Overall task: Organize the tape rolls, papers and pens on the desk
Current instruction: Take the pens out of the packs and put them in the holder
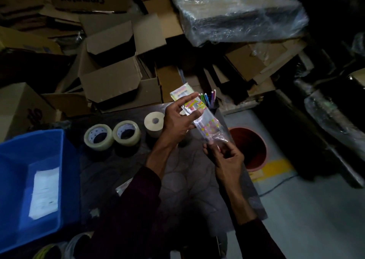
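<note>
A clear printed plastic packet (199, 118) is held above the table (187, 179), its long axis running from 11 o'clock down to 5 o'clock. The left hand (177, 120) pinches its upper end; the right hand (225, 156) pinches the lower end. The pen holder (212, 102) stands just behind at 12 o'clock, nearer the left hand, tape rolls (112, 136) at 9 o'clock
</note>
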The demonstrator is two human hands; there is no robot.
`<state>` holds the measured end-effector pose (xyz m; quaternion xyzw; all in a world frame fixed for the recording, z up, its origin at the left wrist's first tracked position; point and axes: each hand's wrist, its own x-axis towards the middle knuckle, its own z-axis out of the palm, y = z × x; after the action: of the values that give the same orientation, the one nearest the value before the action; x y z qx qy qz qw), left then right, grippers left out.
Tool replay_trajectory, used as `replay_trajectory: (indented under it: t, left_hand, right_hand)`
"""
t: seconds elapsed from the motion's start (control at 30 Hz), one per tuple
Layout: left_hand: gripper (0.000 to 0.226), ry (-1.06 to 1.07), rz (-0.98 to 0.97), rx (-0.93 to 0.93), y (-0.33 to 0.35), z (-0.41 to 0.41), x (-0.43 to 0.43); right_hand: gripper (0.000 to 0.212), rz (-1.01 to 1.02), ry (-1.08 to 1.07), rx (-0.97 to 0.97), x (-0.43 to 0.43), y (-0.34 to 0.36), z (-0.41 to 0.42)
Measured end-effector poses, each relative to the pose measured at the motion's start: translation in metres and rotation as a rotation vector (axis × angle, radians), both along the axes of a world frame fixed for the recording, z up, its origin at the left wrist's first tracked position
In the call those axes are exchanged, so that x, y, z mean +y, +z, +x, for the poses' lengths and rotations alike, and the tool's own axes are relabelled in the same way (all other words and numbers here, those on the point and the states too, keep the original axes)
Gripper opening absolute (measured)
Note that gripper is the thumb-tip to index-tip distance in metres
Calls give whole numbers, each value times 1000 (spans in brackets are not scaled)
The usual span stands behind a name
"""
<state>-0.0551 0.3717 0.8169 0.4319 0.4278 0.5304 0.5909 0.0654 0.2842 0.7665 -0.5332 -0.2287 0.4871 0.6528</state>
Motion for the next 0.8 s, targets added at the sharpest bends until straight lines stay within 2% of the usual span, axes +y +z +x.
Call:
replay_trajectory:
  t: [0.13, 0.3, 0.47, 0.6, 0.7, 0.8]
  left_hand:
    - [46, -35, 23, 37, 0, 3, -4]
    - [46, -37, 47, 83, -2, 9, -7]
    - [46, -38, 46, 91, -3, 7, -7]
    - [46, -62, 27, 77, -1, 12, -11]
    - [44, -32, 13, 42, 3, 9, -7]
    - [41, 28, -2, 10, 2, -3, 3]
  right_hand:
    - [7, 27, 77, -127, -6, 8, 9]
    - [16, -8, 146, -273, -5, 11, 12]
    - [10, -7, 213, -207, -13, 14, 24]
    - [22, -11, 245, -326, -8, 12, 21]
    - [20, 9, 237, -265, -17, 14, 30]
    - [33, 13, 310, -236, -30, 5, 54]
